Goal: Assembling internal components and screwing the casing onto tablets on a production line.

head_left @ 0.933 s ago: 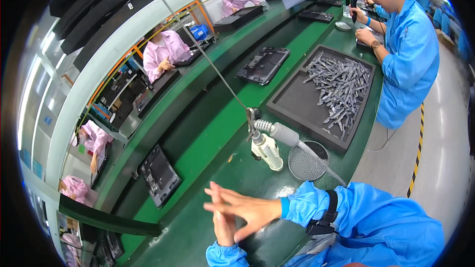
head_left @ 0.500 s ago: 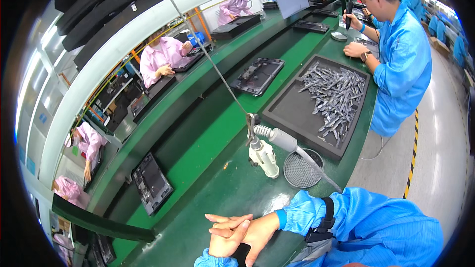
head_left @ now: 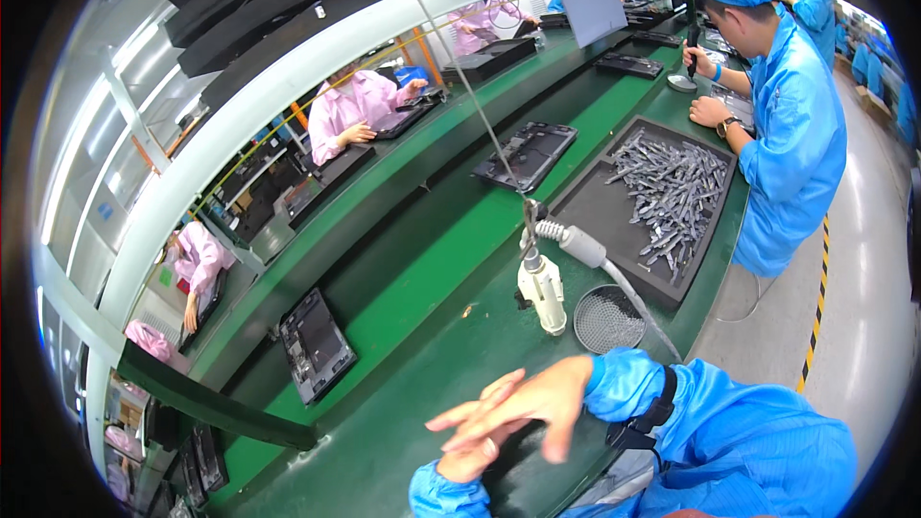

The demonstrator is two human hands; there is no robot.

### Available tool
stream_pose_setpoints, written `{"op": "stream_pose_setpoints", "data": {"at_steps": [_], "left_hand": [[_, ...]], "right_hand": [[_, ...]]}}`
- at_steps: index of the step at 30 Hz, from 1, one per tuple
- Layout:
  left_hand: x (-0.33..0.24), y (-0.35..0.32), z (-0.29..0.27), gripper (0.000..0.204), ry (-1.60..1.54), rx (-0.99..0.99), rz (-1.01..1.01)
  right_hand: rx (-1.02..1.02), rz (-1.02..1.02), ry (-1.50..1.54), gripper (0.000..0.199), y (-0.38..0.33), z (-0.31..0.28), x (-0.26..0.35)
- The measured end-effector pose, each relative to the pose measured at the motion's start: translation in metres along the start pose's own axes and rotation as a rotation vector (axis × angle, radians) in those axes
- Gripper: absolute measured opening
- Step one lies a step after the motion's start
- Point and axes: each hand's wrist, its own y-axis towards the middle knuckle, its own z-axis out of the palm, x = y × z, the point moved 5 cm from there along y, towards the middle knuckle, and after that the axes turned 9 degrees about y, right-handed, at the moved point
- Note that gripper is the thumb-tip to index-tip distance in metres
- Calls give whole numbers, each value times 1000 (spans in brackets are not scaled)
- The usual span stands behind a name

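Note:
Over the near end of the green bench, my right hand [head_left: 550,403] lies across my left hand [head_left: 466,461], and the two touch. The right fingers stretch leftward with the thumb apart. Parts of the left fingers are covered by the right hand; those that show are extended. No object shows in either hand. Just beyond them an off-white electric screwdriver [head_left: 543,299] hangs from a cable with a grey coiled cord. Beside it sits a round black dish [head_left: 608,319] with a dotted, grid-like surface.
A black tray [head_left: 595,225] carries a heap of small grey parts [head_left: 669,194]. Open black device housings [head_left: 317,345] lie along the green conveyor [head_left: 403,302]. A co-worker in blue [head_left: 791,125] uses a black tool at right. People in pink [head_left: 355,115] sit across. A white frame bar arches overhead.
My hands have lifted slightly and shifted right in the picture, and my right hand has slid over the left. The whole view has shifted too. The co-worker's black tool has come down.

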Motion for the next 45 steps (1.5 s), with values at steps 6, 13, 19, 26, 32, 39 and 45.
{"op": "stream_pose_setpoints", "data": {"at_steps": [6, 13, 19, 26, 32, 39, 45], "left_hand": [[-31, -6, 76, 92, -324, 124, 60], [-41, -46, 59, 115, 699, 967, 177], [-39, -20, 38, 136, 396, 1085, 110], [-20, 55, 72, 123, 309, 1138, 315], [16, 93, 96, 112, 192, 1029, 419], [48, 120, 91, 100, 160, 792, 514], [74, 121, 64, 90, 177, 504, 550]], "right_hand": [[489, 20, 463, 124, -16, 34, 19], [122, -358, 592, 79, -22, 100, -35], [-358, -101, -254, 51, 19, 125, -22], [-792, -45, -1321, 43, 29, 141, 55], [-1289, -159, -1358, 30, 63, 141, 52], [-1771, -418, -1291, 28, 83, 121, 90], [-1781, -1234, -579, 40, 86, 100, 49]]}}
